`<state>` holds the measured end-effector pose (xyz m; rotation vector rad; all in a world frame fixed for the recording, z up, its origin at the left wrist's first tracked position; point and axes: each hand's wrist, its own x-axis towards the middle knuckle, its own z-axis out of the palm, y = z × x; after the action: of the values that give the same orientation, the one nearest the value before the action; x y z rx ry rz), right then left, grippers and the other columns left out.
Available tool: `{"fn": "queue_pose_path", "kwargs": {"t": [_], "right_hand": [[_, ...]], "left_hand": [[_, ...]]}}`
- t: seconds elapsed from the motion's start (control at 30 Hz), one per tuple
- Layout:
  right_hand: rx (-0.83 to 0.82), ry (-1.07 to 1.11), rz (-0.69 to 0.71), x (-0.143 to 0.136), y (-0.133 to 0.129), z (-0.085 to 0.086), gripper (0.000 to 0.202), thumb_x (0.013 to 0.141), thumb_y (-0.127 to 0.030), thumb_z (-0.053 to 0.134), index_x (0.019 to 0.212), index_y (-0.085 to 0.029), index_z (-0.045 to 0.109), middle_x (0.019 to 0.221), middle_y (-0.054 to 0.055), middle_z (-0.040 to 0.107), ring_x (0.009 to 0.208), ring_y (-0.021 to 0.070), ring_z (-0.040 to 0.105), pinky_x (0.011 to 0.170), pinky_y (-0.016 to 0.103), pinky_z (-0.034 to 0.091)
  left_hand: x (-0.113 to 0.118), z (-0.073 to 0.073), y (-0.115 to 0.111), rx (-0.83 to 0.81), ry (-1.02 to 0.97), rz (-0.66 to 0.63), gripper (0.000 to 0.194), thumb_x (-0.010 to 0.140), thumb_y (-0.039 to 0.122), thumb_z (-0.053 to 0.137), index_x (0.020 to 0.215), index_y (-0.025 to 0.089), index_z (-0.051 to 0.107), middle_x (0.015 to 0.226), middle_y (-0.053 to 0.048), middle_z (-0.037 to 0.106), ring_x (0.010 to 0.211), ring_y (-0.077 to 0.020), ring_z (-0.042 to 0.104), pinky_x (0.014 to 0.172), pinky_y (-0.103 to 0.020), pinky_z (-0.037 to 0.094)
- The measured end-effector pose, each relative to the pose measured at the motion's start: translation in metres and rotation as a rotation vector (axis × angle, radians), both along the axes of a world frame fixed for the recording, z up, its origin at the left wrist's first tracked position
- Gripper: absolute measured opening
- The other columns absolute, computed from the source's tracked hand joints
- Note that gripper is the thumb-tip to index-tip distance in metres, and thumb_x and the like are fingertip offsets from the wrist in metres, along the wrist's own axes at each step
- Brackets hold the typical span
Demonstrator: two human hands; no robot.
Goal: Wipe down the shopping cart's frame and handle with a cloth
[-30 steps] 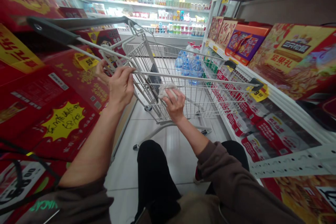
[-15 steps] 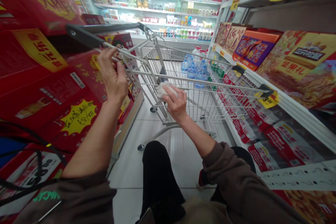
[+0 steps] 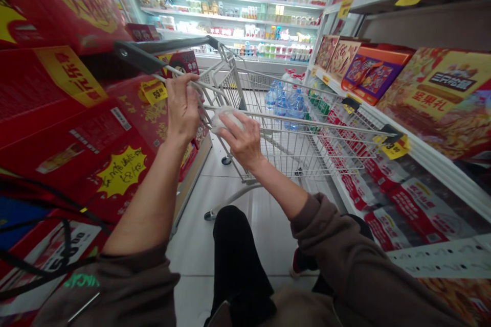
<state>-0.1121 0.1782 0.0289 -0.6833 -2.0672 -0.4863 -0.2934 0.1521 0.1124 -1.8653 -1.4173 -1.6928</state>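
We see a crumpled off-white cloth (image 3: 220,118) at the near upper rail of a silver wire shopping cart (image 3: 314,123), the right hand's (image 3: 245,142) bent fingers clamped over it, seemingly for firm contact. The left hand's (image 3: 182,110) fingers curl around the frame beside the dark-grey plastic handle (image 3: 138,57), probably steadying the cart between stacked red cartons (image 3: 94,138) and white metal shelving (image 3: 441,176).

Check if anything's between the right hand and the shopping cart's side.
Only the whitish cloth, held by the right hand at the shopping cart's side. Nothing else visible; the left hand is off beside it.
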Motion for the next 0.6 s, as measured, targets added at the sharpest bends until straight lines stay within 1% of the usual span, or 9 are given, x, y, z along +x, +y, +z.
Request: {"fn": "queue_pose_path", "kwargs": {"t": [0.07, 0.1, 0.2, 0.27, 0.3, 0.37, 0.47, 0.53, 0.6], "right_hand": [[0.02, 0.012, 0.005, -0.014, 0.003, 0.012, 0.022, 0.107, -0.027, 0.051, 0.119, -0.036, 0.067, 0.157, -0.005, 0.058, 0.153, 0.0254, 0.044, 0.118, 0.054, 0.043], [0.032, 0.02, 0.0, -0.018, 0.004, 0.013, 0.022, 0.107, -0.027, 0.051, 0.118, -0.036, 0.067, 0.158, -0.006, 0.057, 0.154, 0.0258, 0.042, 0.118, 0.055, 0.042], [0.039, 0.016, -0.03, -0.015, -0.001, 0.0, 0.021, 0.108, -0.027, 0.049, 0.11, -0.032, 0.069, 0.15, -0.003, 0.064, 0.147, 0.0268, 0.051, 0.109, 0.053, 0.048], [-0.01, 0.004, -0.059, -0.007, -0.008, -0.006, 0.023, 0.108, -0.024, 0.048, 0.106, -0.03, 0.07, 0.145, -0.001, 0.068, 0.139, 0.0267, 0.057, 0.104, 0.05, 0.05], [-0.038, -0.001, -0.066, -0.005, -0.012, -0.005, 0.024, 0.107, -0.022, 0.048, 0.107, -0.03, 0.07, 0.145, -0.001, 0.068, 0.138, 0.0262, 0.058, 0.103, 0.049, 0.051], [-0.069, -0.018, -0.055, -0.008, -0.018, 0.006, 0.026, 0.106, -0.019, 0.048, 0.115, -0.032, 0.069, 0.15, -0.002, 0.064, 0.14, 0.025, 0.055, 0.107, 0.048, 0.049], [-0.017, -0.053, 0.005, -0.025, -0.014, 0.022, 0.029, 0.107, -0.022, 0.047, 0.124, -0.037, 0.066, 0.16, -0.005, 0.054, 0.152, 0.0238, 0.044, 0.116, 0.049, 0.043], [0.02, -0.059, 0.032, -0.034, -0.008, 0.017, 0.028, 0.108, -0.025, 0.046, 0.123, -0.037, 0.066, 0.163, -0.007, 0.05, 0.156, 0.0234, 0.038, 0.118, 0.05, 0.04], [0.014, -0.075, 0.046, -0.032, -0.006, -0.001, 0.025, 0.109, -0.026, 0.046, 0.117, -0.036, 0.068, 0.16, -0.006, 0.054, 0.153, 0.0229, 0.042, 0.116, 0.05, 0.042]], "left_hand": [[0.002, 0.001, -0.002, 0.028, 0.027, 0.03, 0.058, 0.106, 0.064, 0.026, 0.13, 0.024, 0.061, 0.119, -0.009, 0.054, 0.115, -0.0227, 0.057, 0.111, -0.05, 0.047], [0.002, 0.001, -0.003, 0.04, 0.041, 0.046, 0.058, 0.106, 0.064, 0.026, 0.129, 0.025, 0.062, 0.117, -0.009, 0.055, 0.113, -0.0228, 0.058, 0.111, -0.05, 0.046], [-0.001, 0.004, -0.005, 0.015, 0.052, 0.038, 0.056, 0.106, 0.065, 0.027, 0.129, 0.029, 0.063, 0.115, -0.009, 0.057, 0.108, -0.0226, 0.06, 0.109, -0.05, 0.048], [-0.004, 0.006, -0.004, -0.017, 0.043, 0.013, 0.055, 0.105, 0.067, 0.027, 0.127, 0.031, 0.063, 0.113, -0.008, 0.057, 0.097, -0.0198, 0.062, 0.102, -0.047, 0.052], [-0.006, 0.007, -0.004, -0.035, 0.042, -0.007, 0.056, 0.104, 0.068, 0.027, 0.127, 0.032, 0.063, 0.112, -0.007, 0.057, 0.09, -0.018, 0.062, 0.098, -0.045, 0.053], [-0.008, 0.009, -0.003, -0.057, 0.051, -0.037, 0.058, 0.104, 0.07, 0.026, 0.127, 0.031, 0.062, 0.11, -0.006, 0.058, 0.084, -0.0164, 0.062, 0.095, -0.044, 0.054], [-0.008, 0.01, -0.004, -0.041, 0.086, -0.032, 0.061, 0.104, 0.07, 0.025, 0.126, 0.028, 0.062, 0.112, -0.008, 0.06, 0.102, -0.0208, 0.062, 0.103, -0.046, 0.051], [-0.007, 0.01, -0.006, -0.044, 0.091, -0.038, 0.06, 0.104, 0.069, 0.025, 0.126, 0.027, 0.062, 0.11, -0.008, 0.059, 0.103, -0.0211, 0.062, 0.102, -0.046, 0.051], [-0.006, 0.01, -0.006, -0.069, 0.066, -0.078, 0.059, 0.104, 0.069, 0.026, 0.127, 0.028, 0.061, 0.107, -0.006, 0.057, 0.091, -0.0182, 0.063, 0.094, -0.044, 0.054]]}}
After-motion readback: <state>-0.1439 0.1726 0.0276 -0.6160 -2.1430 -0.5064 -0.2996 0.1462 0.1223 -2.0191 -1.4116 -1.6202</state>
